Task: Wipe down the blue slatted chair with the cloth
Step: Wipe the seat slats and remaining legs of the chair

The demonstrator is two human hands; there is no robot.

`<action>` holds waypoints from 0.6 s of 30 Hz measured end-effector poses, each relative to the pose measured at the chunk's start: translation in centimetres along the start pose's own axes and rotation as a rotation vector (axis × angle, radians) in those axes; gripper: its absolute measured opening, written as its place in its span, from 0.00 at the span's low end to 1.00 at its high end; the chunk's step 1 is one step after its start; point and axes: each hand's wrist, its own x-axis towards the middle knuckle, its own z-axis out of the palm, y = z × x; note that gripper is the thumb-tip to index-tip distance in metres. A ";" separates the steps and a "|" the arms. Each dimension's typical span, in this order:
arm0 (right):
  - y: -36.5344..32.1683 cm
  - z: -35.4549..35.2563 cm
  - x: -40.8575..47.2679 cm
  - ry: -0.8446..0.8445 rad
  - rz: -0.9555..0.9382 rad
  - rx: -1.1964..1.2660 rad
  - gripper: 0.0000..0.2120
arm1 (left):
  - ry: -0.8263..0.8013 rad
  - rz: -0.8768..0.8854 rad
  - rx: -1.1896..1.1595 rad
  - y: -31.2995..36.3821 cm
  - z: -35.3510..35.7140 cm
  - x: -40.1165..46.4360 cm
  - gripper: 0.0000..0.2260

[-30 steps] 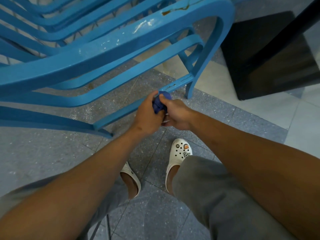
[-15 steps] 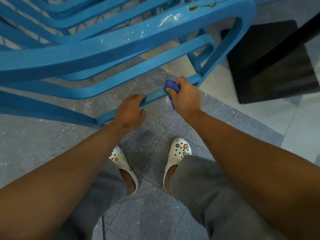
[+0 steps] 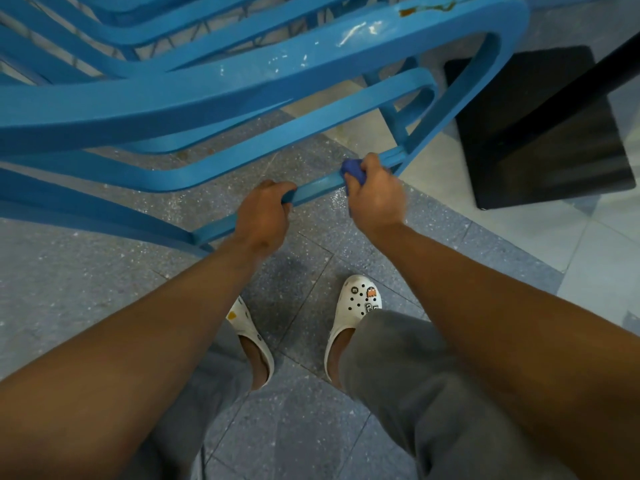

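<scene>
Head view is showing two hands reaching down to one low rail point(image 3: 315, 190) of the chair point(image 3: 214, 98). Left hand point(image 3: 263, 216) is curling closed around the rail. Right hand point(image 3: 374, 195) is gripping one bunched cloth point(image 3: 349, 168), pressing it onto the same rail near the leg. Two white clogs point(image 3: 356, 306) are standing on the tiled floor point(image 3: 86, 292) below.

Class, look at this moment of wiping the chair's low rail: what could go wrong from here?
1. The right hand holds the cloth near the rail's joint with the leg; knuckles might knock the leg.
2. The left hand alone steadies the blue chair; it may shift.
3. White specks on the top rail may get missed.
</scene>
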 end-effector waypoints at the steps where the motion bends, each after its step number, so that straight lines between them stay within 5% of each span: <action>1: -0.4 0.5 -0.5 -0.044 -0.050 -0.009 0.08 | 0.006 -0.003 0.001 0.0 0.1 0.0 0.13; 5: 0.1 0.0 0.0 -0.052 -0.043 -0.036 0.07 | 0.023 -0.008 0.005 -0.1 0.2 -0.1 0.13; 11: 2.1 -1.8 2.6 0.223 0.472 0.456 0.11 | 0.065 -0.063 -0.044 0.2 0.5 -0.1 0.11; 18: 0.9 -2.8 3.9 0.142 0.831 0.870 0.14 | 0.094 -0.070 -0.073 0.3 0.8 -0.1 0.10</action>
